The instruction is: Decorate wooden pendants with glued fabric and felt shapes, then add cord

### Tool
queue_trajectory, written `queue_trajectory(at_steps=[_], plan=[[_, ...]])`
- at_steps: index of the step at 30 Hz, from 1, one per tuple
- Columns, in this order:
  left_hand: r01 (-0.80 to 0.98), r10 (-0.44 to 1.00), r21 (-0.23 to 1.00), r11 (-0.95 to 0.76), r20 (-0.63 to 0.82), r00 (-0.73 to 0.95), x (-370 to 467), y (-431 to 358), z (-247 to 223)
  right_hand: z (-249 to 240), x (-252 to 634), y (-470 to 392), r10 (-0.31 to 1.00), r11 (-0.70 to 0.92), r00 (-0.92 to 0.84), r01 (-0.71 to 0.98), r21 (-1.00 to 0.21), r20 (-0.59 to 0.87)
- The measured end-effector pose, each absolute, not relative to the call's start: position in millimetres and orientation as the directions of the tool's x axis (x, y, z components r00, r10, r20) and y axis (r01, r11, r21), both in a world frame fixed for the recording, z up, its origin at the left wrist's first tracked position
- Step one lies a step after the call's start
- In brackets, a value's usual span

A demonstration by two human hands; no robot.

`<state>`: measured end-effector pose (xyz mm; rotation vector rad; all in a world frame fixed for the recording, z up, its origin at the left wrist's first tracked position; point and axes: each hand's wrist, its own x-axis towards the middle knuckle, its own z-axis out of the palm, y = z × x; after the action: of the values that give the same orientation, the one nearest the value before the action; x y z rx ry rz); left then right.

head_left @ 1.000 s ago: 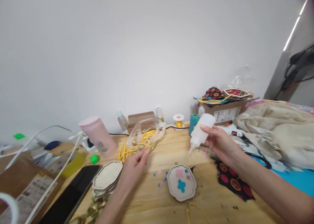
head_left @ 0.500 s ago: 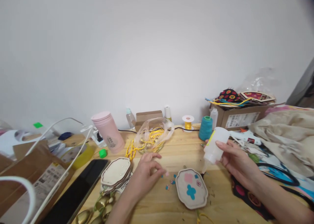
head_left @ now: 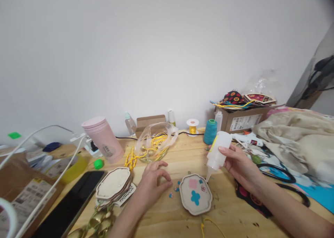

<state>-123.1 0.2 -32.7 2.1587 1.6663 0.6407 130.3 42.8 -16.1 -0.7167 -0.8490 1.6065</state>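
Note:
My right hand grips a translucent white squeeze bottle, tipped with its nozzle down. The nozzle tip is close to the upper right edge of a scalloped, fabric-faced plaque on the wooden table; whether it touches I cannot tell. On the plaque lie a blue flower shape, a pink shape and two small flower pieces near its right side. To the left, my left hand hovers low with fingers loosely curved and apart, and nothing visible in it. Tiny blue and pink pieces lie between that hand and the plaque.
Stacked scalloped blanks, a black phone and brass bells are at left. Behind stand a pink tumbler, a plastic bag of yellow cord, and a teal thread cone. At right are a cardboard box and beige cloth.
The view has turned slightly right, so most things sit further left. The bottle's nozzle has come closer to the plaque's upper right edge. My left hand keeps much the same pose.

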Motion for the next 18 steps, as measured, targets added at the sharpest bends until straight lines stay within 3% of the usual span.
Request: queue_trajectory(at_steps=[18], plan=[[0.787, 0.954, 0.548, -0.282, 0.244, 0.172, -121.3, -2.1, -24.8, -17.0, 127.7, 41.3, 0.985, -0.117, -0.173, -0.535, -0.837, -0.027]])
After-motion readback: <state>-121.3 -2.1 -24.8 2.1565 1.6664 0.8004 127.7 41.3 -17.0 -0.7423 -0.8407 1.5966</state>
